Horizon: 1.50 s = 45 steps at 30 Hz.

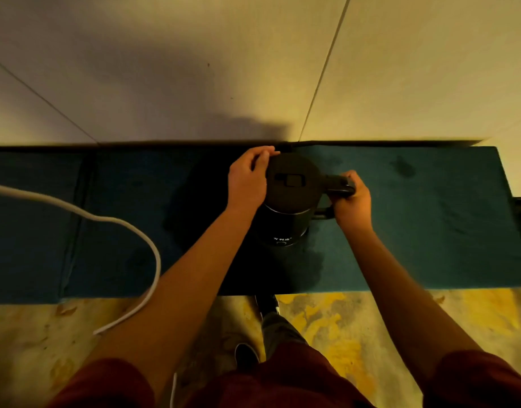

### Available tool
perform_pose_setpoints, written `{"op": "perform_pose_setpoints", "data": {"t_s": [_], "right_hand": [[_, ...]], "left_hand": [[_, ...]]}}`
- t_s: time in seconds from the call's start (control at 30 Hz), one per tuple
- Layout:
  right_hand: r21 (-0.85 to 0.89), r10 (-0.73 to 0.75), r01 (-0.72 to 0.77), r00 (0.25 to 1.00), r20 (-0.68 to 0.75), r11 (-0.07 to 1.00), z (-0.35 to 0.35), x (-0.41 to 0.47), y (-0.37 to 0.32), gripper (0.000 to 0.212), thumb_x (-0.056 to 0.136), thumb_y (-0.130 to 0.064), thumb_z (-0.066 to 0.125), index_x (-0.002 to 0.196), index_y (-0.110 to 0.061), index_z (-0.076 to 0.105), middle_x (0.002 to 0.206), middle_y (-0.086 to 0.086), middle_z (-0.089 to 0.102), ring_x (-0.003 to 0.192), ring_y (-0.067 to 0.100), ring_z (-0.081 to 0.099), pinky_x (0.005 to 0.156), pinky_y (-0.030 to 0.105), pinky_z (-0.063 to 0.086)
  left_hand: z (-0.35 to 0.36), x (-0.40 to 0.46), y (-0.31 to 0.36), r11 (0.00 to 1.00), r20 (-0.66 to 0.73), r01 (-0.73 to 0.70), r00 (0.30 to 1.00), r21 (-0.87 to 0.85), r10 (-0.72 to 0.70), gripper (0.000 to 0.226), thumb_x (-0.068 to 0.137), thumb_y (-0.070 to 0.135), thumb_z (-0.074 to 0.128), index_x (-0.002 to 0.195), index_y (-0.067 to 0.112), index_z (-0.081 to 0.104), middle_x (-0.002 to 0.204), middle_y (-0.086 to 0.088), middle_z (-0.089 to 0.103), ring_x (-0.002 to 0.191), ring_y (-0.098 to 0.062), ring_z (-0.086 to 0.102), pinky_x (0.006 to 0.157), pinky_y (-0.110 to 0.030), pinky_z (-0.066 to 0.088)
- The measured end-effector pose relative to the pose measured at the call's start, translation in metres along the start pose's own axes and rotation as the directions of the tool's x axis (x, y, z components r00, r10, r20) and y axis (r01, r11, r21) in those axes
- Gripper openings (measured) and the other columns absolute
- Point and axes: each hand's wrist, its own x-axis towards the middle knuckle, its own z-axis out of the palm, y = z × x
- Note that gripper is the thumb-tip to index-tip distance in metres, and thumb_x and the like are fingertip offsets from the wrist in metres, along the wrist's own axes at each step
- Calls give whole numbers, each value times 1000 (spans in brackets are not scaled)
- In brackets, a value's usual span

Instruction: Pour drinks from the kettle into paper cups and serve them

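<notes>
A dark kettle (291, 187) stands upright on a blue-covered table (430, 225), seen from above with its lid closed. My right hand (352, 198) grips the kettle's handle on the right side. My left hand (247, 179) rests against the left edge of the lid, fingers curled over its rim. No paper cups are in view.
A white cable (130, 228) loops across the left part of the table and hangs off its front edge. The table's back edge meets a pale wall (253, 69). Below the front edge are a mottled yellow floor (341, 319) and my shoes.
</notes>
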Motion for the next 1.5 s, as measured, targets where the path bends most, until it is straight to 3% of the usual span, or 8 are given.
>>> {"op": "perform_pose_setpoints", "data": {"t_s": [0.1,0.37,0.77,1.03,1.13,1.3,1.4,1.5], "right_hand": [[-37,-1,2,1000,9,999,7,1,-5,39,86,-2,65,71,-29,42,68,-6,51,64,9,47,57,26,39],[21,-23,24,1000,-16,999,-23,-5,14,24,77,-10,58,71,-28,43,67,-6,50,57,-8,45,56,21,37],[-65,-107,111,992,60,992,-12,-16,17,19,84,8,56,87,-11,51,71,-4,52,64,6,48,53,9,37],[-50,-13,13,1000,3,999,-4,-20,17,20,87,7,56,87,-12,51,74,1,53,66,12,49,51,13,39],[-35,25,-25,1000,-8,999,-2,-20,17,15,88,4,56,88,-11,52,80,12,57,73,20,53,56,28,42],[-94,73,-73,997,-7,993,-4,-27,12,4,91,-6,60,92,-5,56,82,11,60,78,23,57,60,36,47],[-191,97,-86,994,50,978,-12,-36,15,10,93,-12,63,98,-8,56,88,9,62,84,27,61,58,30,41],[-351,36,-9,997,70,936,-26,-48,4,32,89,-13,66,119,-9,54,107,17,67,99,38,65,72,38,48]], "left_hand": [[-9,1,-7,999,-5,34,999,25,-34,26,102,29,47,112,25,70,103,14,69,94,3,63,81,-18,51],[21,-28,3,992,100,-102,991,76,94,28,104,26,44,119,22,67,111,8,66,97,-2,61,84,-17,50],[-3,-37,-27,997,103,-51,994,60,44,37,107,33,33,130,26,62,120,3,65,108,-5,61,86,-15,52],[-3,-36,-28,993,130,-74,990,93,61,37,107,33,31,131,26,60,121,1,65,108,-8,61,87,-18,53],[-3,-35,-30,993,126,-66,991,97,54,38,108,33,31,131,26,59,122,0,64,108,-9,61,86,-19,54],[-4,-42,-31,996,106,52,992,78,-60,41,105,41,37,131,22,62,120,-1,65,110,-13,62,95,-34,55],[-13,-50,-34,991,34,122,992,48,-123,37,102,36,46,128,18,64,122,0,66,111,-12,61,100,-32,50],[-31,-56,-21,994,-25,91,996,55,-89,31,101,27,47,124,18,66,119,1,67,107,-12,62,95,-28,49]]}}
